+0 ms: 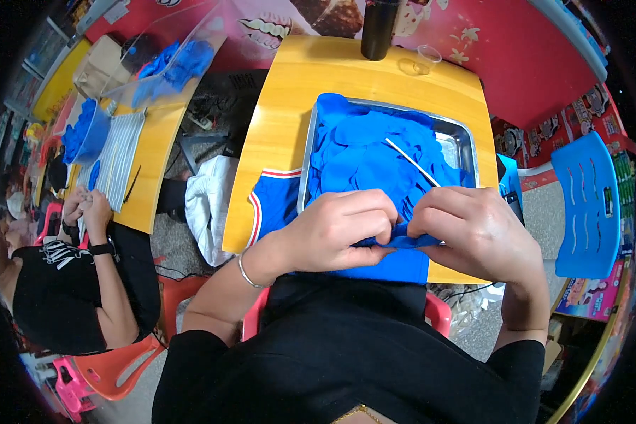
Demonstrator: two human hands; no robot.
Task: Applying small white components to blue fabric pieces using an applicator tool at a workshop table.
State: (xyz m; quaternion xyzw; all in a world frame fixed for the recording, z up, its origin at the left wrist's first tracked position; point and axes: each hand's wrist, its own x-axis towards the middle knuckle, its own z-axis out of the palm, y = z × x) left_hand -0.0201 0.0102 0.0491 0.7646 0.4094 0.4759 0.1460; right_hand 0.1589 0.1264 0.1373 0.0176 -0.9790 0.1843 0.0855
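Both my hands pinch a piece of blue fabric (401,241) between thumbs and fingers at the table's near edge. My left hand (343,230) is closed on its left part, and my right hand (470,230) is closed on its right part. Just beyond them a metal tray (470,145) holds a heap of flat blue fabric pieces (364,152). A thin white stick (411,161) lies aslant on the heap. Under the tray and my hands spreads a blue garment (274,201) with red and white trim. What lies inside my fingers is partly hidden.
A black bottle (378,32) and a clear plastic cup (427,58) stand at the table's far edge. To the right is a blue chair (585,205). At left, a co-worker (71,290) works at another yellow table (148,162) with a blue basket (92,134) and a clear bin (166,63).
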